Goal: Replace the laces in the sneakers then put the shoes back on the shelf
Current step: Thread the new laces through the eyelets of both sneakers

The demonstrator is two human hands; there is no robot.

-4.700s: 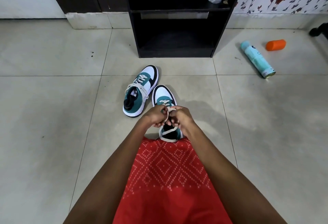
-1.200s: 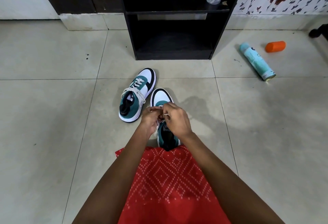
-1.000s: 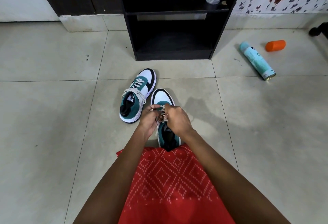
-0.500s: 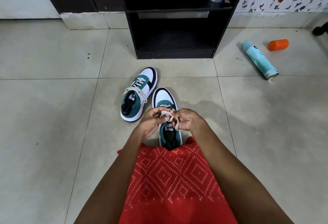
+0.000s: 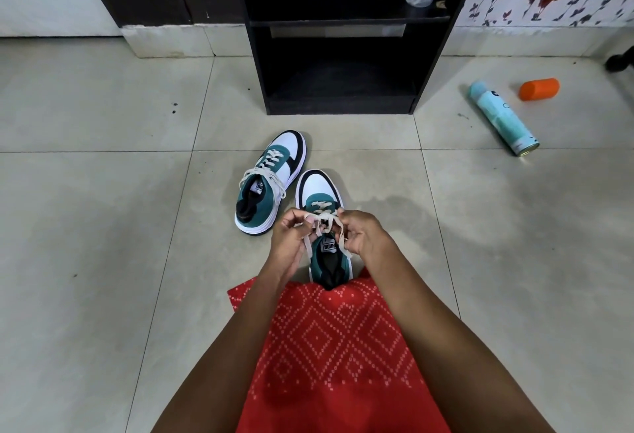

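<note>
I am tying off the cream lace (image 5: pixel 321 223) on the near sneaker (image 5: pixel 318 189), which stands on the floor (image 5: pixel 103 227) just ahead of my knees, toe toward twelve o'clock. My left hand (image 5: pixel 290 244) pinches one strand at the nine o'clock side of the tongue, and my right hand (image 5: pixel 365 239) pinches the other at three o'clock, the fingers of both curled round the lace. To do this well, I judge I should hold both strands evenly taut, draw them apart level rather than upward so the shoe does not lift, and seat the knot low against the top eyelets. Just how the strands cross under my fingers is hidden. The second sneaker (image 5: pixel 271 182), already laced, sits close beside at about ten o'clock; I cannot tell whether the two touch. The black shelf (image 5: pixel 343 109) stands at twelve o'clock, and I expect the pair goes in its lower bay once the bow holds
</note>
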